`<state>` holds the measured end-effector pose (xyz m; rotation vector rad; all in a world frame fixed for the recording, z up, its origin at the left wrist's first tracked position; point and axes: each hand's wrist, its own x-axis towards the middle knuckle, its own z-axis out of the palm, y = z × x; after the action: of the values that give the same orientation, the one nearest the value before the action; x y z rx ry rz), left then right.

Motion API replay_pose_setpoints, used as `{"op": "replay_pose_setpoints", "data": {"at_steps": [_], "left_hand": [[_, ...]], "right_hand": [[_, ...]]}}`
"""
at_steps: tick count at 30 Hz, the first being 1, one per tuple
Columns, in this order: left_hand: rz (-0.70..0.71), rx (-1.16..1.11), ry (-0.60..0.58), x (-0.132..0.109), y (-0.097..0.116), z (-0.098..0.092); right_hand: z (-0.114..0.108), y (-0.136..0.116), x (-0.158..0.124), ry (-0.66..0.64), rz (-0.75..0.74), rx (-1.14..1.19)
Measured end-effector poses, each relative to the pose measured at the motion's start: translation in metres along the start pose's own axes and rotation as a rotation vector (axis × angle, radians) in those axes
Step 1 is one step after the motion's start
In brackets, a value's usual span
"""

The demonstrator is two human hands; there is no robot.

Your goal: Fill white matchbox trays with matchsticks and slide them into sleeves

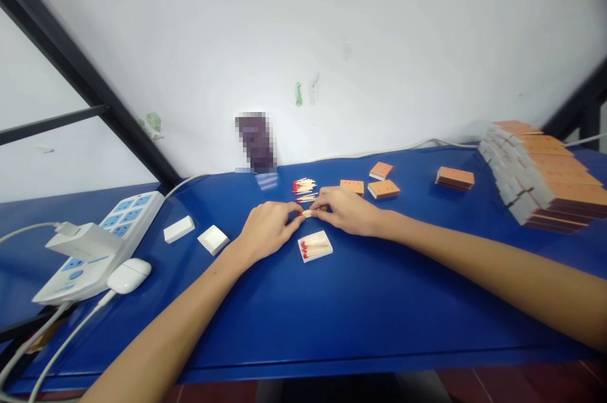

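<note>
Between the fingertips of my left hand point(269, 228) and my right hand point(348, 210) is a small bunch of matches point(306, 213), red heads to the left. Both hands pinch it, one at each end, over the blue table. Just below it lies a white matchbox tray point(327, 237) with several red-headed matches point(313, 247) inside. Beyond my fingers a pile of loose matches point(303, 186) rests on the table, with a few more between the pile and my hands. Orange matchbox covers point(385, 188) lie behind my right hand, one partly hidden by it.
Two white matchbox trays point(213, 239) lie at left, near a power strip point(114, 232) with a plugged-in charger and a white earbud case point(129, 275). At right stand a big stack of matchboxes point(545, 175) and a small separate one point(455, 178). A blurred phone-like object point(258, 140) leans against the wall.
</note>
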<state>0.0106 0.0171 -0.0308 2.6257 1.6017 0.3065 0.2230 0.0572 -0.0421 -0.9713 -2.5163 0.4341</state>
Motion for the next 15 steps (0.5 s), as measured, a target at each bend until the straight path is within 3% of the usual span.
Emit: {"op": "replay_pose_setpoints", "data": {"at_steps": [15], "left_hand": [[0.001,0.069,0.001,-0.0014,0.0028,0.0017]], "right_hand": [[-0.0062,-0.0020,-0.0015,-0.097,-0.093,-0.092]]}}
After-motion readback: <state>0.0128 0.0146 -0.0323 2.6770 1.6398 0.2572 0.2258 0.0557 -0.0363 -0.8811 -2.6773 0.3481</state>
